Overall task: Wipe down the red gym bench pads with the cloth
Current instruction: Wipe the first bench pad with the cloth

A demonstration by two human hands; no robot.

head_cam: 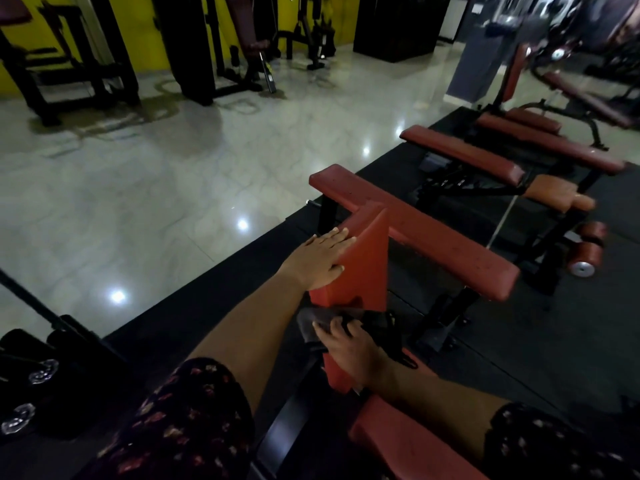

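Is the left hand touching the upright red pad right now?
Touching. The head view shows the left hand lying flat against the upright red pad, fingers straight, no gap; the right hand grips the cloth lower down.

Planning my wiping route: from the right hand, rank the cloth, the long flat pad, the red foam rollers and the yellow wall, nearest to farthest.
1. Cloth, held by the right hand.
2. Long flat pad, just ahead.
3. Foam rollers, off to the right.
4. Yellow wall, back left.
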